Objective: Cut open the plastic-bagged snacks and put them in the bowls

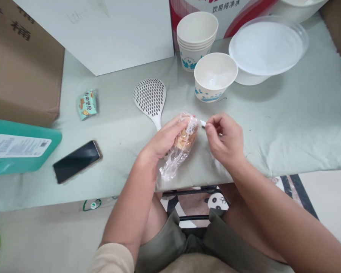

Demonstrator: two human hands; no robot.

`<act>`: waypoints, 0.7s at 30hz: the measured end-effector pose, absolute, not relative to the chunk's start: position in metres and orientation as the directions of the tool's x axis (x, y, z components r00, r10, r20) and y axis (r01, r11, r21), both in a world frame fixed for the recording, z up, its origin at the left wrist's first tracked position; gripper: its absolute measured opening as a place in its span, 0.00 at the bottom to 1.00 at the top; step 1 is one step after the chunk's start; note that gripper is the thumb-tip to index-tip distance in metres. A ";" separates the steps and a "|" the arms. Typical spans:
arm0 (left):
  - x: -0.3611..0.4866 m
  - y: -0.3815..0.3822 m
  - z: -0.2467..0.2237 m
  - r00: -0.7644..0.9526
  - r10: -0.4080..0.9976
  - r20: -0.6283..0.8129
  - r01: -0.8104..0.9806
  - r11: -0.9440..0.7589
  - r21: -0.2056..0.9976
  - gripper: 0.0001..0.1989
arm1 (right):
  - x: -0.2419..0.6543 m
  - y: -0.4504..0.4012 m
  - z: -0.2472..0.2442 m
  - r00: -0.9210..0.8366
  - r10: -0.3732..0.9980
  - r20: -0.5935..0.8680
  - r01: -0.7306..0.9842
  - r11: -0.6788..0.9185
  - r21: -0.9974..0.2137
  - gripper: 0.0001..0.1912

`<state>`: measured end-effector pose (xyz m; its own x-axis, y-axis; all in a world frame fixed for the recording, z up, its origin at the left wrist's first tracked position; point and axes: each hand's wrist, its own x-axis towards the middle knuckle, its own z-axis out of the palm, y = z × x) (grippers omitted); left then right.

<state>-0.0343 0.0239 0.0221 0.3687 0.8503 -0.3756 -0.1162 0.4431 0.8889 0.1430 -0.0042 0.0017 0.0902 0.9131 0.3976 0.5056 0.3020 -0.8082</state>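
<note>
My left hand [165, 139] is wrapped around a golden-brown bread roll [185, 138] in clear plastic. The loose end of the plastic wrapper [172, 167] hangs down over the table's front edge side. To its right, my right hand [226, 139] is closed in a pinch on a small, narrow white piece [202, 123]. This piece points toward the top of the wrapper; whether it touches the wrapper I cannot tell, and its kind is unclear. Behind my left hand lies a white slotted skimmer [150, 98], its handle partly hidden by the hand.
Paper cups [197, 30], stacked, stand behind a single paper cup [215, 77]. Right of them is a lidded white bowl [268, 47]. A phone [77, 161], a small turquoise snack packet [87, 104], a green jug [42, 148] and a cardboard box [22, 72] are at left.
</note>
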 end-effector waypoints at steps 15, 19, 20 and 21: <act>-0.030 0.021 0.021 0.367 0.836 -0.408 -0.041 0.453 0.891 0.18 | 0.134 -0.009 0.005 0.043 0.937 0.347 0.511 0.277 -0.814 0.06; -0.031 0.022 0.023 0.364 0.841 -0.401 -0.040 0.444 0.895 0.17 | 0.136 -0.008 0.008 0.069 0.945 0.320 0.506 0.244 -0.827 0.05; -0.032 0.022 0.023 0.368 0.839 -0.402 -0.037 0.445 0.895 0.17 | 0.135 -0.008 0.007 0.064 0.946 0.317 0.506 0.243 -0.827 0.05; -0.032 0.022 0.022 0.375 0.834 -0.404 -0.037 0.449 0.893 0.17 | 0.135 -0.008 0.006 0.054 0.949 0.312 0.506 0.243 -0.828 0.04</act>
<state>-0.0319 0.0221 0.0220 0.3751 0.8345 -0.4037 -0.0369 0.4485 0.8930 0.1351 -0.0085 0.0065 0.0535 0.9487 0.3117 0.5057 0.2434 -0.8277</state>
